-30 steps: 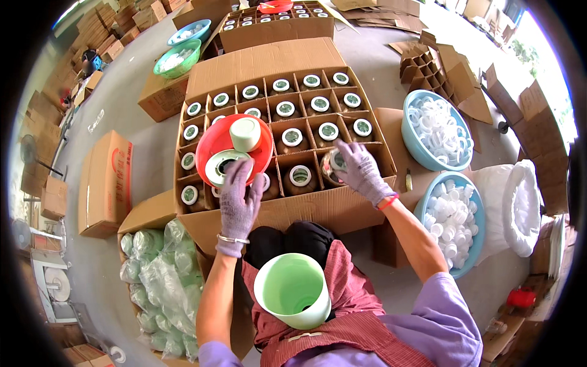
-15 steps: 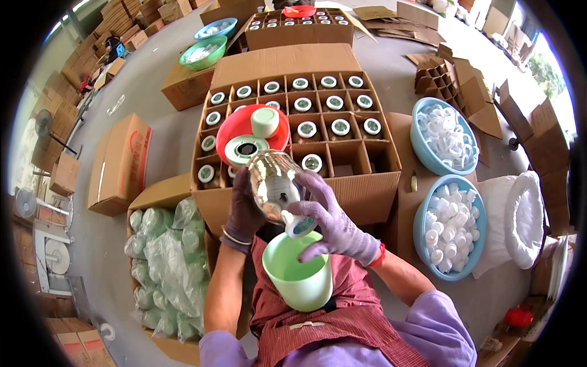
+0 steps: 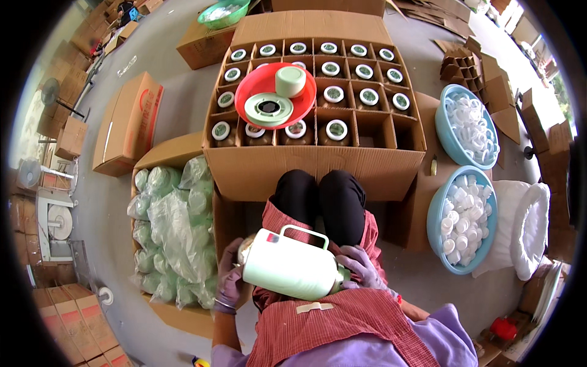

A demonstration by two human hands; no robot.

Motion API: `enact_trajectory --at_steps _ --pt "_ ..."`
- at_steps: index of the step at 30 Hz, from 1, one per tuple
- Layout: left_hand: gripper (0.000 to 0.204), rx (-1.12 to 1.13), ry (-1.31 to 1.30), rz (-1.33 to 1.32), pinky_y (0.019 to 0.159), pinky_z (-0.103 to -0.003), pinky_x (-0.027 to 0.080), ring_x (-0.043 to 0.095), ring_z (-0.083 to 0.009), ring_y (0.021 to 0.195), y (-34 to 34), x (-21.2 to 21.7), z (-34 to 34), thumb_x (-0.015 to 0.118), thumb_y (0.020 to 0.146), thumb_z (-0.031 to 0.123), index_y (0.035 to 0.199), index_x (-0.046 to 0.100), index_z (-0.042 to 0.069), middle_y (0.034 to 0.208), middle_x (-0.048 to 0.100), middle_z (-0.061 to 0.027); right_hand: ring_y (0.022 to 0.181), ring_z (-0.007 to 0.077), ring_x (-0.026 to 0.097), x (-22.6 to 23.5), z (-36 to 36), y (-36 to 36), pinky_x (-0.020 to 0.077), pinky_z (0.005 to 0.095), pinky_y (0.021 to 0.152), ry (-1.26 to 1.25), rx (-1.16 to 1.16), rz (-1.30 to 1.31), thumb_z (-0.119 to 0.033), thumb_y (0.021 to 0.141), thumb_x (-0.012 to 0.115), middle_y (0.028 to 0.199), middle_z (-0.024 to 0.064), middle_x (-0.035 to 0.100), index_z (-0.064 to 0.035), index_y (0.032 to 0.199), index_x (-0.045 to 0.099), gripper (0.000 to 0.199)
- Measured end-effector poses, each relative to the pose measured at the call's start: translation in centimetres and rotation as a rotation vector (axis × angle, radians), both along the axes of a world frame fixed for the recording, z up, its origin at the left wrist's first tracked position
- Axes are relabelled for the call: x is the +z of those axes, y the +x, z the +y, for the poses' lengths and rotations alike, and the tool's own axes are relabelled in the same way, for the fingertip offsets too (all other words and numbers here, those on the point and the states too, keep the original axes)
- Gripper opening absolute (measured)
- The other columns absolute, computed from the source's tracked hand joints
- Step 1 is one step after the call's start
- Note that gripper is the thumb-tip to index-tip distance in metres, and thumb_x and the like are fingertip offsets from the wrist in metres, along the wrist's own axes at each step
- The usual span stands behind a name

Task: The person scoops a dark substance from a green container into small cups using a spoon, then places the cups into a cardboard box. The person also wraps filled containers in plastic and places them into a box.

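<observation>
A light green thermos jug shell (image 3: 293, 269) with a loop handle lies sideways across my lap, its handle toward the carton. At its left end a short piece of the shiny silver flask liner (image 3: 246, 249) shows; the rest is hidden inside. My left hand (image 3: 229, 278), in a purple-grey glove, is closed against that end. My right hand (image 3: 364, 266), gloved too, grips the narrow neck at the jug's right end. In front, a red bowl (image 3: 244, 85) rests on the carton and bears a light green cup (image 3: 290, 81) and a round green ring-shaped part (image 3: 268, 109).
The divided carton (image 3: 312, 165) holds several flask liners with white-rimmed tops. On the right stand blue basins of white rings (image 3: 468, 128) and white caps (image 3: 465, 220), beside a white sack (image 3: 516, 229). At left, an open box holds plastic-wrapped green shells (image 3: 174, 244).
The silver liner has gone into the green shell, which now lies sideways instead of upright. Both hands have moved down toward my lap, and my right hand has shifted to the shell's neck.
</observation>
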State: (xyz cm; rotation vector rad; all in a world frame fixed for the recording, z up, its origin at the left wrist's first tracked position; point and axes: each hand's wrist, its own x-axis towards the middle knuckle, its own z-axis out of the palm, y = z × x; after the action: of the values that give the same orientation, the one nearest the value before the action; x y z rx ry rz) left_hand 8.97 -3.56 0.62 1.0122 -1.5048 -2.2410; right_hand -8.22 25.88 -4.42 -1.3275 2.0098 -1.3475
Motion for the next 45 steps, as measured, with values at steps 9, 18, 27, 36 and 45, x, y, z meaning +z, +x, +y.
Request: enact_trajectory --at_steps 9,18,27,36,45 --pt "0.051 -0.567 -1.314 -0.148 0.098 -0.033 0.047 0.060 -0.0206 0.115 4.3 -8.2 -3.5 0.063 0.090 0.030 0.128 0.055 -0.002 0.123 0.063 -0.0106 0.129 0.0273 0.045 8.0 -13.1 -4.1 0.0347 0.0393 0.110 -0.518 0.369 -1.148 -0.049 0.086 0.069 0.134 0.0147 0.048 0.0006 0.137 0.042 0.076" --pt "0.049 -0.165 0.035 0.122 0.097 -0.033 0.048 0.061 -0.0205 0.113 2.0 -7.4 -2.4 0.064 0.090 0.028 0.127 0.056 -0.003 0.122 0.064 -0.0108 0.126 0.0298 0.050 9.9 -14.7 -5.6 0.0390 0.0395 0.108 -0.325 0.347 -0.303 -0.032 0.071 0.087 0.134 0.0149 0.051 -0.0038 0.138 0.044 0.085" --pt "0.047 -0.089 0.264 0.210 0.095 -0.033 0.049 0.061 -0.0203 0.111 0.1 -7.5 -1.2 0.064 0.089 0.025 0.126 0.057 -0.003 0.122 0.064 -0.0109 0.118 0.0313 0.055 12.6 -15.2 -7.0 0.0441 0.0384 0.100 -0.374 0.394 -0.295 -0.028 0.068 0.086 0.125 0.0146 0.057 -0.0052 0.133 0.049 0.078" --pt "0.045 -0.023 0.383 0.298 0.093 -0.033 0.049 0.062 -0.0202 0.109 -2.4 -7.4 -0.7 0.065 0.088 0.023 0.125 0.057 -0.003 0.121 0.064 -0.0111 0.118 0.0370 0.055 14.0 -15.1 -8.1 0.0446 0.0427 0.099 -0.460 0.463 -0.178 -0.034 0.067 0.089 0.128 0.0169 0.054 -0.0045 0.133 0.050 0.082" --pt "0.043 0.014 0.450 0.334 0.092 -0.033 0.050 0.062 -0.0200 0.106 -4.1 -7.2 -0.1 0.065 0.088 0.020 0.124 0.058 -0.003 0.121 0.064 -0.0113 0.117 0.0307 0.056 15.3 -14.5 -8.4 0.0456 0.0396 0.098 -0.400 0.312 -0.271 -0.032 0.068 0.087 0.124 0.0133 0.058 -0.0028 0.133 0.049 0.081"
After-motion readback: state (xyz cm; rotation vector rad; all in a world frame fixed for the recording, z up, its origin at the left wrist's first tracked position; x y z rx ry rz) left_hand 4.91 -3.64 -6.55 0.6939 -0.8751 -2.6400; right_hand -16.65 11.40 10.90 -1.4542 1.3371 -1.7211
